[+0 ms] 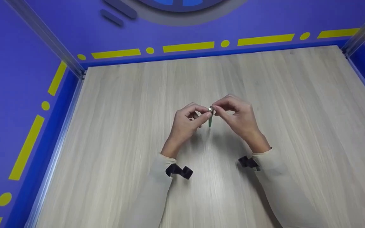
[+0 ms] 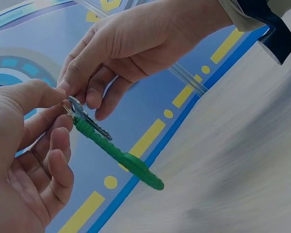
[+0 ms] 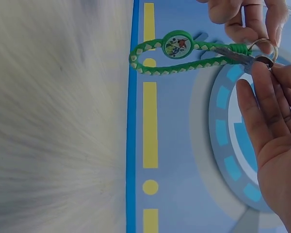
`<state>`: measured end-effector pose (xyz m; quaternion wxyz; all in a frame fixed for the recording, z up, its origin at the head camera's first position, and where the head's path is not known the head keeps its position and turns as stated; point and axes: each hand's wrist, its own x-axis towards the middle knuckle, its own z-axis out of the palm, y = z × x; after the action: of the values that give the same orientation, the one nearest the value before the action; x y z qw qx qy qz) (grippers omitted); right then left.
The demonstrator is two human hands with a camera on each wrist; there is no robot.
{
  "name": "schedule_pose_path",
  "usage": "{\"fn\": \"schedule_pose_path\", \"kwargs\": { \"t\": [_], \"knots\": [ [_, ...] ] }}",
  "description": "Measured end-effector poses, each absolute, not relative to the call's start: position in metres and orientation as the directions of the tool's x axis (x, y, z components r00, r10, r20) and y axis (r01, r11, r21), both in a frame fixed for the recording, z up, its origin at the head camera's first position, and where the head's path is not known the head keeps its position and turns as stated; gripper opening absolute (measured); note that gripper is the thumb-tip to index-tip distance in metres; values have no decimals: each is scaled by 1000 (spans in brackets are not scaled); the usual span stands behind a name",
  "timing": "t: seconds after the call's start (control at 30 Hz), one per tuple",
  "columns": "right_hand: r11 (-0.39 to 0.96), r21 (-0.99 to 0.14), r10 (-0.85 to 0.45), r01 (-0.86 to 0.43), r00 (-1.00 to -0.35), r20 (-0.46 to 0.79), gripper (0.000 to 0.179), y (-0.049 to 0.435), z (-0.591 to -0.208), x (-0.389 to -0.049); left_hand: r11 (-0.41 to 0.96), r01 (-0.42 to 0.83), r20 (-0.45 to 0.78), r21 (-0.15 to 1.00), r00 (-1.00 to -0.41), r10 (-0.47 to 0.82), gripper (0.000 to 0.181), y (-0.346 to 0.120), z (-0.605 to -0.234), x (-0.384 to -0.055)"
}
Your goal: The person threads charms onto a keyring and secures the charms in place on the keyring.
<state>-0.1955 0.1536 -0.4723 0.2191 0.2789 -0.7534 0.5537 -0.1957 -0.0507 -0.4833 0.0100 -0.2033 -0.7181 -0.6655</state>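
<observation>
A green braided keychain loop (image 3: 172, 70) with a round picture charm (image 3: 178, 44) hangs from a metal split ring (image 3: 275, 51). My left hand (image 1: 185, 122) pinches the ring between thumb and index finger, its other fingers loosely curled. Beside the braid hangs a silver key (image 2: 98, 125), its head up at the ring. My right hand (image 1: 238, 115) pinches the key's head at the ring with thumb and fingertips. Both hands meet above the wooden table, the keychain dangling between them; fingertips hide part of the ring and key head.
The light wood table (image 1: 131, 142) spreads below both hands. Blue panels (image 1: 188, 31) with yellow marks stand at the back and sides, joined by metal corner posts (image 1: 48, 34). Black straps (image 1: 179, 171) sit on both sleeved wrists.
</observation>
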Motion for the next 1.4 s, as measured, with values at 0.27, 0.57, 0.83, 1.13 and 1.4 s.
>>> {"fn": "schedule_pose_path", "kwargs": {
  "t": [0.27,0.57,0.83,1.13,1.4],
  "knots": [
    [211,-710,-193,-671,-741,643,2,153,-471,-195,36,337,315,941,-910,271,12,-51,-483,-196],
    [232,-720,-150,-654,-755,638,11,153,-472,-196,16,370,352,929,-894,279,10,-52,-484,-196],
    [218,-709,-191,-671,-742,643,12,153,-472,-197,44,305,284,951,-922,262,15,-51,-482,-195],
    [218,-712,-174,-668,-744,645,11,153,-472,-196,45,370,346,928,-899,270,10,-52,-482,-195],
    [207,-714,-183,-669,-744,643,4,153,-472,-196,25,321,300,947,-909,288,12,-53,-484,-196]
  ]
}}
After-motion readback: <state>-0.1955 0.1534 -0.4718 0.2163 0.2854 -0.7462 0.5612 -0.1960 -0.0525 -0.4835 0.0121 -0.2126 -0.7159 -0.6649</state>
